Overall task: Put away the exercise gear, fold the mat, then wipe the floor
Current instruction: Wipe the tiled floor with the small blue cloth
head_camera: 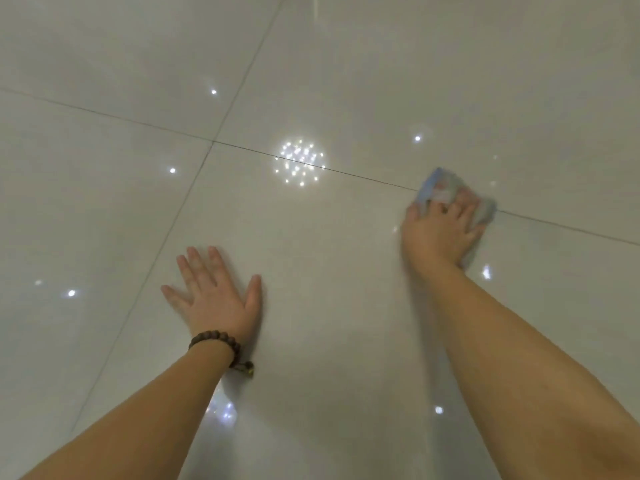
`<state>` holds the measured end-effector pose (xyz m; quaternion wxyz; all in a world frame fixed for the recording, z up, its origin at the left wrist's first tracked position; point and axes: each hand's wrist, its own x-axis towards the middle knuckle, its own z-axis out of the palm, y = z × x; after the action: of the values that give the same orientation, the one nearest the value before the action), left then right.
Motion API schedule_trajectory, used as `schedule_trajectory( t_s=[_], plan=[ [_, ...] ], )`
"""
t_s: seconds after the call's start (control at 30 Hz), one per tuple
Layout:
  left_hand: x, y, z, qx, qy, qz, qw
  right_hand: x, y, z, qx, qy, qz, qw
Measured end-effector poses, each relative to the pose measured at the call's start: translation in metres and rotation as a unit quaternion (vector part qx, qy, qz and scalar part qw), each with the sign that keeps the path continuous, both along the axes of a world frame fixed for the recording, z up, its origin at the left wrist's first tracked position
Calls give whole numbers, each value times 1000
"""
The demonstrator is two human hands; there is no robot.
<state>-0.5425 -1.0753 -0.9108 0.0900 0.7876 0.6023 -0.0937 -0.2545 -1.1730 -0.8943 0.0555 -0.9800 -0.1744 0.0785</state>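
Observation:
A light blue and grey cloth lies on the glossy cream tiled floor, over a dark grout line at the right. My right hand lies on top of it and presses it to the tile with spread fingers; the cloth shows past the fingertips and along the hand's right side, blurred by motion. My left hand rests flat on the floor at the lower centre-left, fingers spread, holding nothing. A dark beaded bracelet is on that wrist. No exercise gear or mat is in view.
Large floor tiles meet at a grout crossing left of centre. Ceiling lights reflect as a bright cluster and scattered dots on the shiny surface. Nothing else stands on the floor in view.

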Motion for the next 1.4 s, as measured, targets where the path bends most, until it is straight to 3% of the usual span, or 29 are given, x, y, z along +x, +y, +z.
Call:
schedule_trajectory(
  t_s=[0.07, 0.13, 0.2, 0.27, 0.37, 0.43, 0.47, 0.5, 0.53, 0.6, 0.63, 0.67, 0.73, 0.77, 0.8, 0.83, 0.87, 0.9, 1.0, 1.03, 1.07, 1.17, 1.23, 1.27, 1.3, 1.37, 1.4],
  plan=[
    [-4, 10, -2, 8, -6, -4, 1000, -82, 41, -9, 34, -10, 267, 963],
    [-7, 18, -3, 4, -15, -7, 1000, -141, 55, -15, 42, -6, 509, 860],
    [-9, 23, -3, -3, -13, -9, 1000, -126, 69, -11, 39, 2, 596, 802],
    [-11, 24, -3, -1, -13, -10, 1000, -72, 92, -15, 17, -31, 556, 830],
    [-11, 23, -4, 5, -25, -17, 1000, 4, 143, -2, 10, 0, 271, 963],
    [-10, 23, -5, 4, -35, -16, 999, -21, 173, 2, 6, 12, 135, 991],
    [-10, 23, -5, 1, -40, -16, 999, -52, 180, -1, 7, 5, 165, 986],
    [-10, 23, -6, -1, -47, -17, 999, -87, 182, -7, 32, -7, 275, 961],
    [-10, 23, -6, -2, -53, -17, 998, -120, 176, -13, 50, -12, 436, 899],
    [-10, 24, -6, -6, -56, -20, 998, -133, 173, -12, 9, -37, 690, 723],
    [-10, 25, -7, -7, -56, -20, 998, -112, 191, -10, 2, -47, 724, 688],
    [-9, 25, -7, -8, -57, -19, 998, -89, 215, -9, -2, -45, 681, 731],
    [-10, 24, -7, -7, -63, -16, 998, -59, 261, 0, 15, -7, 433, 901],
    [-10, 24, -8, -2, -67, -16, 998, -62, 278, -3, 22, 5, 326, 945],
    [-10, 25, -8, -4, -70, -15, 997, -81, 288, -4, 26, -2, 279, 960],
    [-10, 25, -7, -9, -73, -14, 997, -107, 290, -7, 22, -11, 297, 955],
    [-10, 24, -7, -10, -74, -14, 997, -137, 286, -9, 22, -6, 372, 928],
    [-10, 25, -7, -6, -77, -15, 997, -163, 276, -10, 36, -1, 479, 877],
    [-10, 25, -4, -8, -82, -18, 996, -168, 256, -12, 43, -5, 726, 686],
    [-11, 26, -4, -7, -81, -19, 996, -149, 263, -14, 40, -21, 738, 673],
    [-11, 25, -4, -6, -78, -21, 997, -125, 273, -16, 46, -32, 702, 710],
    [-12, 24, -6, 2, -78, -22, 997, -69, 292, -9, 33, 1, 385, 922],
    [-11, 24, -6, 2, -80, -17, 997, -93, 292, -4, 23, -13, 293, 956],
    [-11, 24, -5, 0, -81, -15, 997, -120, 288, -5, 22, -18, 335, 942],
    [-10, 24, -5, -2, -83, -15, 996, -148, 280, -8, 34, -12, 431, 902],
    [-10, 24, -5, -5, -82, -17, 996, -188, 250, -11, 49, 3, 652, 757],
    [-10, 24, -5, -5, -79, -18, 997, -187, 238, -13, 48, -9, 703, 709]
  ],
)
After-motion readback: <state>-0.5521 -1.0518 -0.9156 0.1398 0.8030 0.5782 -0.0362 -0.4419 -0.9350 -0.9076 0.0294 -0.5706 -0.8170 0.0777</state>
